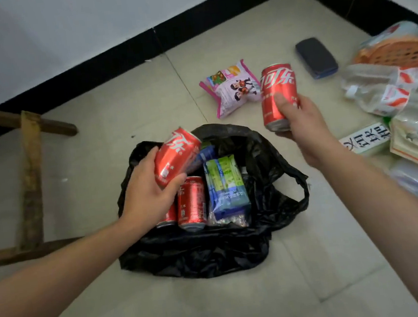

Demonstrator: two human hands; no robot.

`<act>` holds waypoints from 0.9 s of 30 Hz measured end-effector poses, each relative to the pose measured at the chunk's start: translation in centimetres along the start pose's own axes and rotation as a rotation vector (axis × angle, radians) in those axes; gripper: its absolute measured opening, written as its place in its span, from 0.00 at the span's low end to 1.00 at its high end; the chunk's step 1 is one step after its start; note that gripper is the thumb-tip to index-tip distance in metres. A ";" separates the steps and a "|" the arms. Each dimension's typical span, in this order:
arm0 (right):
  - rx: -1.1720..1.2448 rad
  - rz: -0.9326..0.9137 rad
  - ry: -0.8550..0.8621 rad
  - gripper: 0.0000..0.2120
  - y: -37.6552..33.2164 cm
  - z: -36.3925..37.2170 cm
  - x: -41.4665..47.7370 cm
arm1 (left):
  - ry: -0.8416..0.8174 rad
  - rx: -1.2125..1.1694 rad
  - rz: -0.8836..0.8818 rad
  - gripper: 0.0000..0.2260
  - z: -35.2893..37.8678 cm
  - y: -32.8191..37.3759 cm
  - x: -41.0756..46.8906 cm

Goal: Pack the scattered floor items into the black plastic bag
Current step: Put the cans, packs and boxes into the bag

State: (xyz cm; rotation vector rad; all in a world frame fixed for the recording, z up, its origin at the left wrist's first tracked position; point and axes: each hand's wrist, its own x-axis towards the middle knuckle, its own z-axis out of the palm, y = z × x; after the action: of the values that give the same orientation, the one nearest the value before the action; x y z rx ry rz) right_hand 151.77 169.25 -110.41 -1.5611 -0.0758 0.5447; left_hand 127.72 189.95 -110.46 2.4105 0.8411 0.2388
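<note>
Cans: one in left hand [145, 192], one in right hand [304, 130], two in black bag [201, 254]

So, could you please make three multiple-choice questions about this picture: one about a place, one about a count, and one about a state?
1. Where does the pink snack packet lie?
A. inside the black bag
B. on the floor beyond the bag
C. in the right hand

2. How many red cans are in view?
A. two
B. three
C. four

3. In what state is the black bag?
A. open, with things inside
B. tied shut
C. flat and unfilled

Answers:
1. B, the packet rests on the tiles near the wall, clear of the bag.
2. C, the left hand holds a can, the right hand holds a can, and two cans lie in the bag, one partly hidden by the left hand.
3. A, its mouth gapes and shows cans and a green and blue packet.
</note>
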 end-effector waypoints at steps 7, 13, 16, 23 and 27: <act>0.020 0.104 -0.211 0.36 4.0 5.3 -10.3 | -0.082 0.077 0.049 0.37 0.4 -5.2 -6.8; -0.068 0.188 -0.279 0.34 7.6 5.5 -14.9 | -0.219 -0.040 -0.018 0.37 1.1 -7.0 -11.4; -0.097 0.234 -0.270 0.36 8.2 5.3 -15.9 | -0.260 -0.104 -0.089 0.34 1.2 -8.0 -14.0; -0.100 0.259 -0.229 0.33 9.1 3.8 -16.7 | -0.238 0.065 0.059 0.36 3.8 -11.4 -19.6; -0.094 0.291 -0.193 0.33 9.4 3.2 -16.1 | -0.184 0.151 0.349 0.34 4.3 -8.9 -17.0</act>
State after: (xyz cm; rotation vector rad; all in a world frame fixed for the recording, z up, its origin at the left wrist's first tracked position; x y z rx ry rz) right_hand 133.73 165.40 -114.56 -1.6181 -0.0209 0.9330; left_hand 111.23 183.13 -118.76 2.6634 0.3647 0.0849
